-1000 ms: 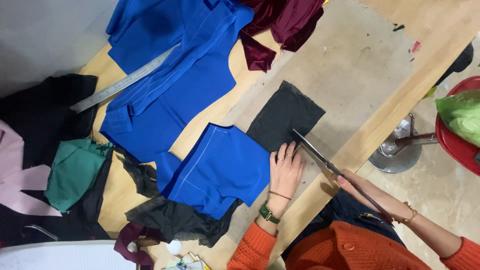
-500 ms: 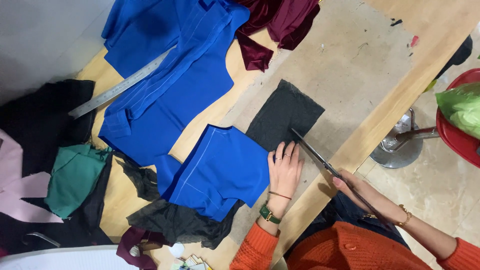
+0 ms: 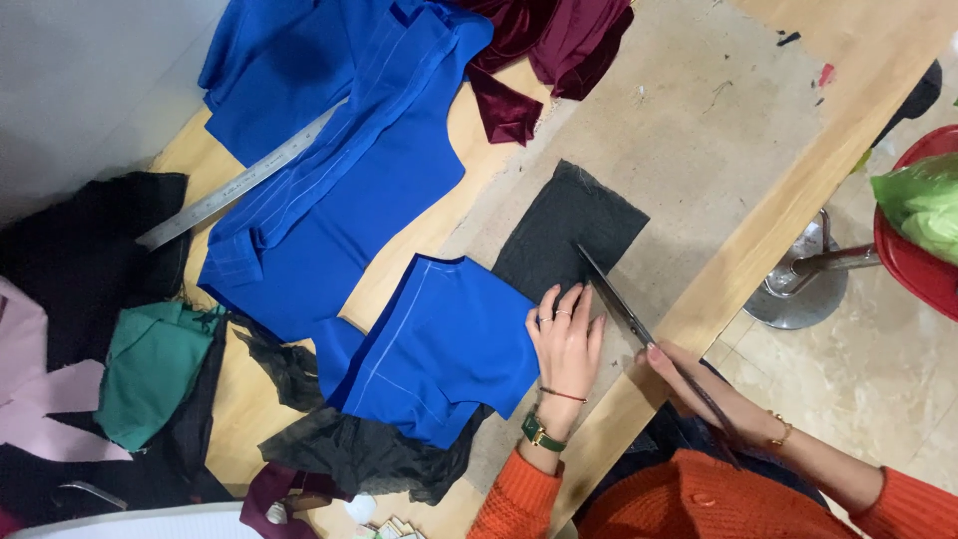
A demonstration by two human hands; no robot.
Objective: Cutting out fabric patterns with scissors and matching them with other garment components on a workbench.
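1. The left hand [image 3: 567, 339] lies flat, fingers spread, on the black cloth [image 3: 569, 232] at the bench [image 3: 758, 240] edge; keep it pinned.
2. The right hand [image 3: 699, 384], closed around the scissors [image 3: 624, 311], should cut with long, steady strokes.

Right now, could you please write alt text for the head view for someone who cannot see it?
A person's right hand cuts black fabric with scissors on a wooden table, while the left hand presses it flat beside a blue fabric piece. A metal ruler lies farther off.
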